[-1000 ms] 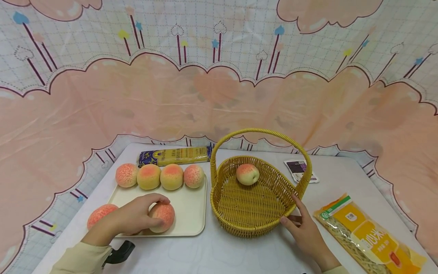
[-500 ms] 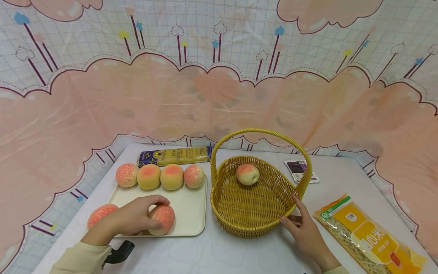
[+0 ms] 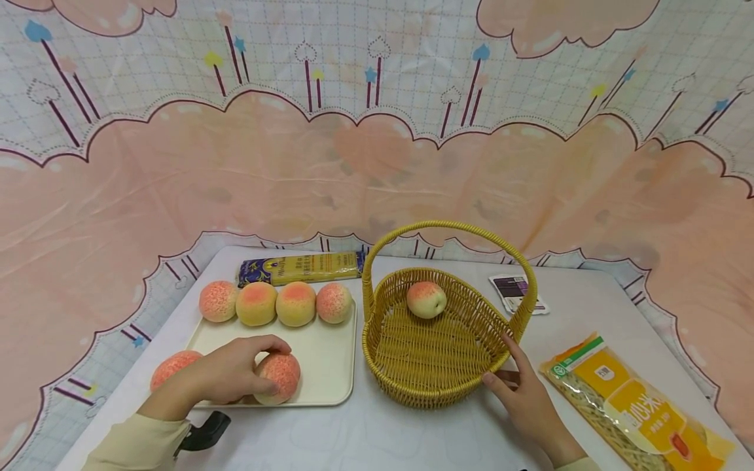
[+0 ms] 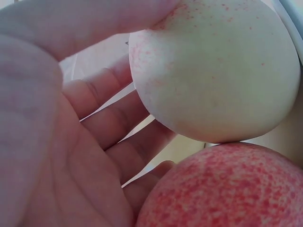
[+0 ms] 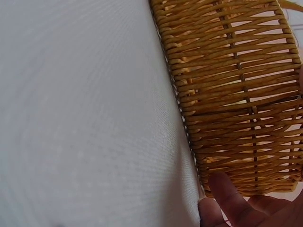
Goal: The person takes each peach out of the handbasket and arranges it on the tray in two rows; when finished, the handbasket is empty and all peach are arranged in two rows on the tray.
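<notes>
On the near part of a cream tray (image 3: 326, 376), my left hand (image 3: 226, 369) grips a red-speckled peach (image 3: 281, 377) between thumb and fingers. In the left wrist view this peach (image 4: 218, 71) shows its pale side, touching a red-speckled peach (image 4: 232, 189) below it. My right hand (image 3: 527, 399) holds the right side of a yellow wicker basket (image 3: 432, 356), thumb and index finger at the rim. Against the basket's woven wall (image 5: 236, 94), the right wrist view shows my fingertips (image 5: 225, 187) low down. One peach (image 3: 426, 299) lies at the back inside the basket.
Several peaches (image 3: 256, 303) stand in a row along the tray's far edge, and one peach (image 3: 175, 367) sits at its near left. Behind lies a long gold-and-blue packet (image 3: 303, 267). To the right are a small white-and-purple sachet (image 3: 518, 292) and an orange noodle bag (image 3: 633, 405).
My left forearm has shifted very slightly to the left, the hand still on the peach. The right hand and basket look the same.
</notes>
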### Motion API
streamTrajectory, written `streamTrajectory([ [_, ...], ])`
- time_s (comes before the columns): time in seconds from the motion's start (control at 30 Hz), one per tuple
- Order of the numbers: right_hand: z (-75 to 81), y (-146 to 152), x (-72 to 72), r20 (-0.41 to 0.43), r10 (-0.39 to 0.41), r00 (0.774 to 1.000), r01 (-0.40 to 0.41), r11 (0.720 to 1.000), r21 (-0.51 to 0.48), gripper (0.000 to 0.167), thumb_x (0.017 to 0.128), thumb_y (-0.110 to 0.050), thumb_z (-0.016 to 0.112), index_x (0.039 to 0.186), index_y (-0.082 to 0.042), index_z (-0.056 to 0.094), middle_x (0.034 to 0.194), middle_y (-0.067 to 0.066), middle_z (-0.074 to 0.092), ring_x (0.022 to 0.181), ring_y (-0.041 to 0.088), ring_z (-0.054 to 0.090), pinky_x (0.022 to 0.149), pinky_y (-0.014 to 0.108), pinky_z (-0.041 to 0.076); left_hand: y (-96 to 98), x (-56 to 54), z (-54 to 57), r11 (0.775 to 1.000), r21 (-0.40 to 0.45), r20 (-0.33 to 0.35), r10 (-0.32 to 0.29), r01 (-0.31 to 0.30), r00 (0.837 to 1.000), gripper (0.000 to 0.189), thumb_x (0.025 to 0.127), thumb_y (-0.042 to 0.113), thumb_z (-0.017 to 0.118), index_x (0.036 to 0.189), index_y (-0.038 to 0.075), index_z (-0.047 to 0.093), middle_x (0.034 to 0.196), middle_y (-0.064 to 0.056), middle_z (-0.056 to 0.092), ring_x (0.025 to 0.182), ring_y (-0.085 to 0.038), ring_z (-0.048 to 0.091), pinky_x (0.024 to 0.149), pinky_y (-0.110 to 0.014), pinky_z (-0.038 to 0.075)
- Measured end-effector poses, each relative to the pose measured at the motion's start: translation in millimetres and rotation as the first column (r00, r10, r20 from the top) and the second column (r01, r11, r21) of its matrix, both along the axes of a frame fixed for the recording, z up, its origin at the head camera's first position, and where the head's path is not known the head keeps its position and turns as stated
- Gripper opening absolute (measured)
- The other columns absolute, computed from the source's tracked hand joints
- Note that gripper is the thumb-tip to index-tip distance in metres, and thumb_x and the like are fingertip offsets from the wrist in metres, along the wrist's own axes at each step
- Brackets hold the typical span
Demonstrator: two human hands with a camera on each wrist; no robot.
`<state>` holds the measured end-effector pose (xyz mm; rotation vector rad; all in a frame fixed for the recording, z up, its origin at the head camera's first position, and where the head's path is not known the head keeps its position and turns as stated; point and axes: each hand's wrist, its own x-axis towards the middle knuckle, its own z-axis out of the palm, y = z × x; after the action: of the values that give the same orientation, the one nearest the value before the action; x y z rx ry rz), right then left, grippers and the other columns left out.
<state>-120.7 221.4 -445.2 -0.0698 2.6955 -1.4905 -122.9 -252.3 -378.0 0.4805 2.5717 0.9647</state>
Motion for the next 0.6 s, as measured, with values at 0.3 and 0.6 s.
streamTrajectory([
  [0.3,-0.2,0.3,-0.2,0.001,0.002,1.0,-0.002,1.0,-0.003,0.083,0.1,-0.027,0.064,0.161,-0.011,0.009,0.157,0.033,0.02,0.117,0.042,0.057,0.082,0.047,0.056,-0.3,1.2,3.4,1.0,-0.017,-0.089,-0.023,0.022,0.996,0.061,0.077,0.019,0.08,0.132,0.005,0.058,0.093,-0.003,0.063,0.049,-0.007,0.041,0.063,-0.028,0.042],
  [0.6,1.3,-0.2,-0.4,-0.003,0.005,1.0,-0.005,1.0,0.009,0.083,0.1,-0.028,0.063,0.161,-0.01,0.009,0.157,0.033,0.02,0.117,0.043,0.057,0.084,0.048,0.056,17.5,6.0,22.3,0.997,0.053,-0.241,-0.033,0.047,0.97,0.063,0.083,0.037,0.082,0.136,0.011,0.058,0.134,-0.006,0.06,0.123,-0.035,0.054,0.1,-0.058,0.043],
])
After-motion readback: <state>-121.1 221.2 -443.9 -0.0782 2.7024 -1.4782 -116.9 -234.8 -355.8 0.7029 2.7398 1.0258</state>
